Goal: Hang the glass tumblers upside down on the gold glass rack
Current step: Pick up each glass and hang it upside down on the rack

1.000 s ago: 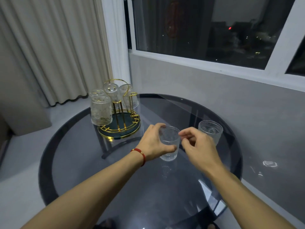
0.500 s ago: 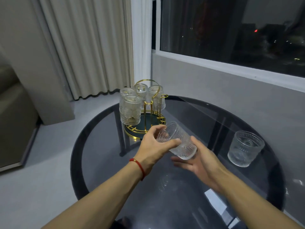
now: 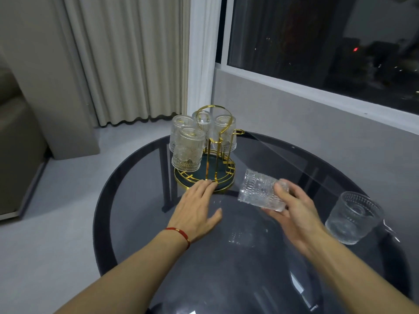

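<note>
The gold glass rack (image 3: 226, 186) stands on the far left part of the round dark glass table (image 3: 127, 177), with several embossed tumblers (image 3: 187, 150) hanging upside down on its pegs. My right hand (image 3: 294, 214) holds another embossed tumbler (image 3: 258, 191) tilted on its side, just right of the rack's base. My left hand (image 3: 195, 209) is flat and open, its fingertips touching the front rim of the rack's base. One more tumbler (image 3: 353, 217) stands upright on the table at the right.
A grey wall and a dark window run behind the table on the right. Cream curtains (image 3: 127, 60) hang at the back left, and a sofa edge (image 3: 15, 143) shows at the far left. The floor lies left of the table.
My left hand let go of the tumbler and moved to the rack's base. The tumbler now rests in my right hand alone, tipped further over. The view came closer to the rack.
</note>
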`<state>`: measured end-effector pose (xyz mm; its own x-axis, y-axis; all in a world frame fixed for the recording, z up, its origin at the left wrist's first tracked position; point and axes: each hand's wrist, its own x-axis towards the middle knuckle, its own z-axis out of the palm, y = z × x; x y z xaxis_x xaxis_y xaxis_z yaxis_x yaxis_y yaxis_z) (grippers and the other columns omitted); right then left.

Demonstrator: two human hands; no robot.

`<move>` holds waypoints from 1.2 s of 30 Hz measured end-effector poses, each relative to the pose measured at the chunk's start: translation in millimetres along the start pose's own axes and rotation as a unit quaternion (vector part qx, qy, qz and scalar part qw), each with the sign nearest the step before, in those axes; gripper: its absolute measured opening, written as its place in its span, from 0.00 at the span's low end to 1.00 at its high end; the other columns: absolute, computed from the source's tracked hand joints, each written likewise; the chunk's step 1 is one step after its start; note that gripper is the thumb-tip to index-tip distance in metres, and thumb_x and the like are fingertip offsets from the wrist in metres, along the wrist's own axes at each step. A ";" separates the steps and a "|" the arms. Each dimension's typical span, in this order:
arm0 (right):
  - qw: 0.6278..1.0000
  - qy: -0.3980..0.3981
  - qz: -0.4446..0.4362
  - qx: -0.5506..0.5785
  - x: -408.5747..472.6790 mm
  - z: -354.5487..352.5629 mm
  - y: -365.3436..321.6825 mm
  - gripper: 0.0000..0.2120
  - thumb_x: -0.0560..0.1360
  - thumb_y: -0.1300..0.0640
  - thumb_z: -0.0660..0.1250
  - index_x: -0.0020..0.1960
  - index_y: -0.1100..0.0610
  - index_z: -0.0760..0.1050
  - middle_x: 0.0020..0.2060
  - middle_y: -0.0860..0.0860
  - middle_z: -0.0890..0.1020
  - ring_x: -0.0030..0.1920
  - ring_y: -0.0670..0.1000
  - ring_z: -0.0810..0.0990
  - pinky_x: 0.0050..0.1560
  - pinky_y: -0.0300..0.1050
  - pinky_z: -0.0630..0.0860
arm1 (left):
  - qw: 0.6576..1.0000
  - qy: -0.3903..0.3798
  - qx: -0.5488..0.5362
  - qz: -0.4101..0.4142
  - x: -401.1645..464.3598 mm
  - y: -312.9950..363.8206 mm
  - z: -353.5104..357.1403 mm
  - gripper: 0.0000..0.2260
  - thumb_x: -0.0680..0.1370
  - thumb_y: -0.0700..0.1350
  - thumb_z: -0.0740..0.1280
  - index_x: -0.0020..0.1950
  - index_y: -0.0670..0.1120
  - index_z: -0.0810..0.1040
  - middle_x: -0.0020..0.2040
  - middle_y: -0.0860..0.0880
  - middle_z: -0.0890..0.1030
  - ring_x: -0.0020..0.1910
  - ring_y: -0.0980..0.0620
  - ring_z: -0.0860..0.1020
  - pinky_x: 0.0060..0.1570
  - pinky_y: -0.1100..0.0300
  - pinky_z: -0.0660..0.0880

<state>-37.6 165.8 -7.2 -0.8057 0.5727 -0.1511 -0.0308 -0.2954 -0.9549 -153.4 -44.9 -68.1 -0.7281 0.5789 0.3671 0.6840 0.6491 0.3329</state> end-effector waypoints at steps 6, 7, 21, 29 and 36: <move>0.979 0.022 -0.164 -0.116 29.2 34.4 -59.1 0.32 0.74 0.52 0.77 0.75 0.55 0.72 0.68 0.54 0.80 0.66 0.56 0.82 0.68 0.60 0.79 | 0.999 0.013 0.033 0.005 3.3 -2.4 4.3 0.28 0.79 0.57 0.61 0.75 0.45 0.67 0.76 0.46 0.69 0.77 0.48 0.62 0.73 0.47 0.68; 0.972 0.033 -0.186 -0.138 34.5 42.0 -69.2 0.34 0.72 0.49 0.78 0.75 0.54 0.72 0.68 0.54 0.80 0.67 0.56 0.82 0.68 0.60 0.79 | 0.999 0.008 0.036 0.003 3.2 -1.0 4.8 0.28 0.79 0.57 0.61 0.75 0.45 0.67 0.76 0.46 0.69 0.77 0.48 0.62 0.73 0.47 0.67; 0.868 0.045 -0.259 -0.421 85.1 127.2 -78.5 0.37 0.75 0.51 0.78 0.80 0.54 0.66 0.74 0.56 0.74 0.74 0.59 0.73 0.72 0.60 0.75 | 1.000 0.000 0.029 -0.001 2.8 -2.6 7.3 0.27 0.80 0.57 0.62 0.76 0.45 0.67 0.79 0.46 0.66 0.80 0.47 0.58 0.76 0.47 0.63; 0.808 0.017 -0.296 -0.509 88.4 132.5 -41.5 0.39 0.76 0.51 0.76 0.81 0.54 0.61 0.78 0.55 0.71 0.78 0.57 0.68 0.76 0.58 0.68 | 1.000 -0.008 0.027 -0.005 3.4 -3.4 8.0 0.27 0.80 0.56 0.62 0.76 0.45 0.67 0.80 0.47 0.65 0.80 0.48 0.57 0.76 0.48 0.62; 0.787 -0.031 -0.310 -0.532 72.3 112.5 -33.5 0.42 0.80 0.52 0.71 0.85 0.56 0.50 0.83 0.57 0.59 0.80 0.59 0.65 0.75 0.56 0.67 | 0.999 0.003 0.034 -0.003 3.7 -3.0 6.4 0.25 0.80 0.56 0.62 0.74 0.45 0.69 0.78 0.47 0.67 0.79 0.49 0.58 0.73 0.51 0.65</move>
<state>-161.4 131.1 42.6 -0.8599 0.3058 0.4088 0.0569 0.8531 -0.5186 -158.4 -41.5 -73.2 -0.7317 0.5722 0.3704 0.6749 0.6843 0.2762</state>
